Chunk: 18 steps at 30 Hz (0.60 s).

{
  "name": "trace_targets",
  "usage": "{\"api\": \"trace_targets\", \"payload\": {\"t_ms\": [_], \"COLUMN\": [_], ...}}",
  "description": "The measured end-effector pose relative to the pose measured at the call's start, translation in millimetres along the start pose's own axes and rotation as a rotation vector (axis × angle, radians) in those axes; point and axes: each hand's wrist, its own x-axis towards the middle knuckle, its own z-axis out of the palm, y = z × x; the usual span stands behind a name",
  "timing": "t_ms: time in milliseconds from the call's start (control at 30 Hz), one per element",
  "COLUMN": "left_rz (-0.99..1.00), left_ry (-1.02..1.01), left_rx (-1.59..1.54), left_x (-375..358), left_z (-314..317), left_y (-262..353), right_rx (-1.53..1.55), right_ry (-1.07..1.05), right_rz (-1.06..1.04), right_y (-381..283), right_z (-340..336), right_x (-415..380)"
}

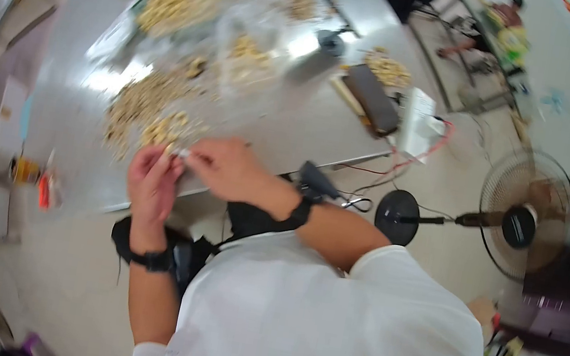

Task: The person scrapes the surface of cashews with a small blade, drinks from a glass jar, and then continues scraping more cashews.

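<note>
At the table's near edge, my left hand is closed in a pinch on a small pale-yellow piece. My right hand meets it from the right, thumb and fingers pinched on a small whitish object whose kind is too small to tell. The two fingertips almost touch. Just beyond them lies a small heap of yellowish pieces, beside a wider spread of brownish bits.
On the metal table are a bag of yellow pieces, another clear plastic bag, a dark oblong case and a white box. A standing fan and cables are at right. Another person sits farther off.
</note>
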Motion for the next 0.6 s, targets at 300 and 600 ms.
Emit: {"api": "trace_targets", "payload": {"t_ms": [300,600], "left_rz": [-0.002,0.043], "left_ry": [0.043,0.11], "left_rx": [0.102,0.148], "left_x": [9,10], "left_z": [-4,5], "left_y": [-3,-4], "right_rx": [0.044,-0.02], "right_ry": [0.088,0.169], "right_rz": [0.032,0.041], "right_y": [-4,6], "right_z": [6,16], "right_x": [-13,-7]}}
